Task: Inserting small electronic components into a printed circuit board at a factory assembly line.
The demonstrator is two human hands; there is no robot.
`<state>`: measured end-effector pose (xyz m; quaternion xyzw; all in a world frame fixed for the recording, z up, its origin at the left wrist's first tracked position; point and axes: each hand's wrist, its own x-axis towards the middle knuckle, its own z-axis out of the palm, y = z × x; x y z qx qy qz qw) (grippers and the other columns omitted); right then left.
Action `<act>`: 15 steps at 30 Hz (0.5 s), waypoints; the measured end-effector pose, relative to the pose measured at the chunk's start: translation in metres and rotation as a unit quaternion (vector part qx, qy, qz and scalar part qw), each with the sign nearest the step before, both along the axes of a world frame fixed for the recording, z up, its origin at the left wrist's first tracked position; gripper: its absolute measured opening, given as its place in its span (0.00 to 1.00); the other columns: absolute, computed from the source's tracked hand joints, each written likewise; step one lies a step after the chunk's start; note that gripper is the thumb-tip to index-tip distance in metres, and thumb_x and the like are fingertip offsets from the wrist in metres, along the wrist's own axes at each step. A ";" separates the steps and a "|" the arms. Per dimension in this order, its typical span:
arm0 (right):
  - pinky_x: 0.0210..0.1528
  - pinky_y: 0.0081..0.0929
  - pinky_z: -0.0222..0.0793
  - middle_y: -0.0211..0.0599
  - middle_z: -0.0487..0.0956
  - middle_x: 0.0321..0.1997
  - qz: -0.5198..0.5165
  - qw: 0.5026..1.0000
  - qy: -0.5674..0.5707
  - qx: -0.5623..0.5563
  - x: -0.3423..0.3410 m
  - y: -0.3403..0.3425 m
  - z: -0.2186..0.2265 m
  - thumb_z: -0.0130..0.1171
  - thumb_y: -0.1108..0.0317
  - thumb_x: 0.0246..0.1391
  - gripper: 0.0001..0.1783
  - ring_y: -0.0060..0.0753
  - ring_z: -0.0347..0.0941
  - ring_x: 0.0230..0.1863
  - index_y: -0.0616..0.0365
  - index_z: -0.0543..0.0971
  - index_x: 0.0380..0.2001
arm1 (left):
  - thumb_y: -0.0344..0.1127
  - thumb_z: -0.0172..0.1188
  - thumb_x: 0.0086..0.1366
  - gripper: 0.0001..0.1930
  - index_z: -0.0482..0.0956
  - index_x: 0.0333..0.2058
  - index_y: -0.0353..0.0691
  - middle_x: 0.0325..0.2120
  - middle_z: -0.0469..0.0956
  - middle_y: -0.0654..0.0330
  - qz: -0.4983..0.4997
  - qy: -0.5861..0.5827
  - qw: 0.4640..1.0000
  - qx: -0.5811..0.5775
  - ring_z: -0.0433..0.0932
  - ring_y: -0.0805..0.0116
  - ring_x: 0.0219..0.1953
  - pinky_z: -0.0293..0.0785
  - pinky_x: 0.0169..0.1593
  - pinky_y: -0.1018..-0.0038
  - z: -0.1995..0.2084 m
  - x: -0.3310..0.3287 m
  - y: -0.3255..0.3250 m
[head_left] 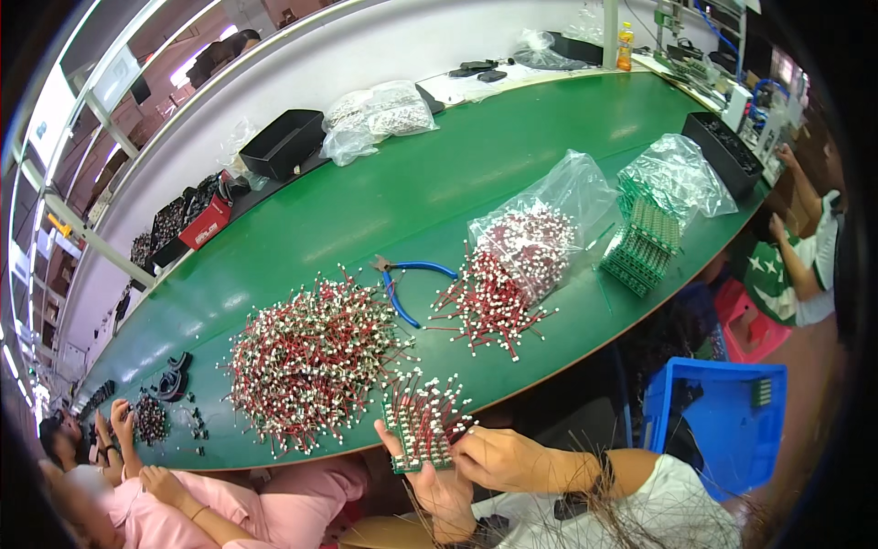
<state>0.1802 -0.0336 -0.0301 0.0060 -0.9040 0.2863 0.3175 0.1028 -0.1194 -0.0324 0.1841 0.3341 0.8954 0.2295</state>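
Note:
My left hand [441, 494] grips a green circuit board panel [400, 439] from below, its thumb lying along the near edge. Rows of short red wires with white connectors [428, 425] stand up from that panel. At the panel's right side my right hand [498, 457] is closed in a pinch among the wire ends; what sits between its fingertips is too small to make out. Just beyond the panel lies a big heap of red wires with white connectors [311, 357]. Blue-handled cutters [393, 284] rest behind it, jaws toward the left.
A clear plastic bag [549, 229] spills more wires on the right. Stacked green boards [643, 247] stand near a black bin [722, 151]. A blue crate [713, 421] is below the table's edge. One co-worker in pink [229, 503] sits left; another person [805, 247] is far right.

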 end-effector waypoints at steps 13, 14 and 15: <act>0.27 0.24 0.72 0.35 0.70 0.26 -0.026 0.994 -0.074 0.071 0.004 -0.009 -0.006 0.57 0.71 0.43 0.07 0.33 0.73 0.28 0.60 0.70 0.27 | 0.34 0.47 0.62 0.42 0.38 0.72 0.42 0.65 0.59 0.47 -0.027 0.028 0.998 -0.055 0.66 0.53 0.62 0.61 0.66 0.58 -0.008 0.001 -0.007; 0.27 0.24 0.72 0.35 0.71 0.25 -0.028 0.995 -0.065 0.074 0.003 -0.009 -0.007 0.56 0.71 0.44 0.08 0.33 0.74 0.27 0.61 0.71 0.28 | 0.34 0.46 0.61 0.42 0.38 0.72 0.42 0.65 0.59 0.48 -0.018 0.028 0.997 -0.065 0.66 0.53 0.62 0.61 0.65 0.58 -0.008 0.002 -0.007; 0.26 0.24 0.72 0.35 0.71 0.25 -0.030 0.995 -0.056 0.077 0.003 -0.009 -0.007 0.56 0.72 0.44 0.08 0.32 0.74 0.26 0.61 0.71 0.29 | 0.34 0.46 0.61 0.42 0.38 0.72 0.42 0.65 0.59 0.48 -0.017 0.029 0.997 -0.065 0.66 0.53 0.62 0.61 0.65 0.58 -0.006 0.002 -0.006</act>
